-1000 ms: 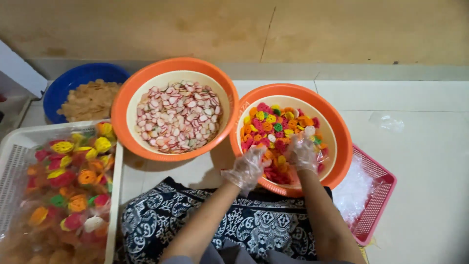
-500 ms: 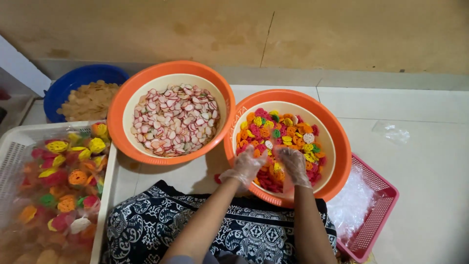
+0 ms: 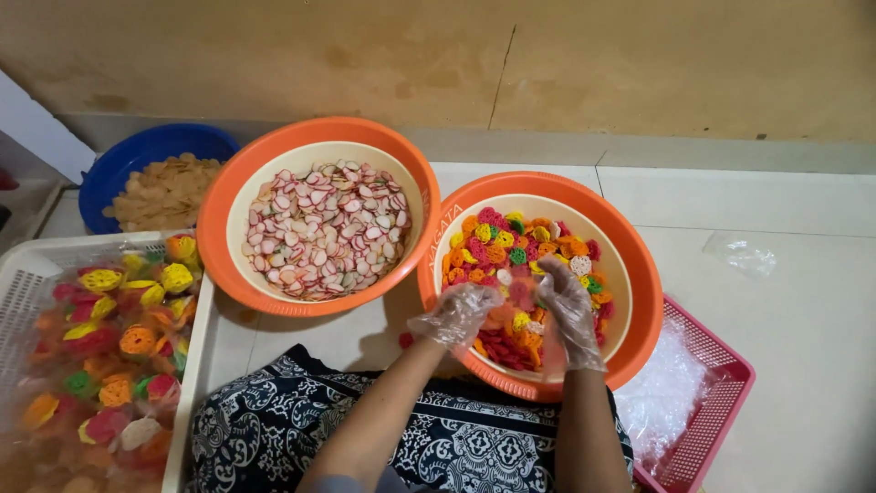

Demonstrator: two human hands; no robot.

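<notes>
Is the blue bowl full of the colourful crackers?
No, the blue bowl holds only plain tan chips; the colourful crackers sit in the orange basin under the gloved hands.

Single view, head-worn camera. Position: above a seated person's lap, looking steeply down and forward toward the wall (image 3: 547, 64). Range: close; forearms enter from the bottom edge, hands (image 3: 511, 315) just right of centre. Coverage: tiled floor (image 3: 785, 228) from wall base to patterned lap cloth (image 3: 301, 438). Cropped by frame: white tray (image 3: 196, 365) at left, pink basket (image 3: 721, 402) at lower right. No second view; nothing overlaps.
</notes>
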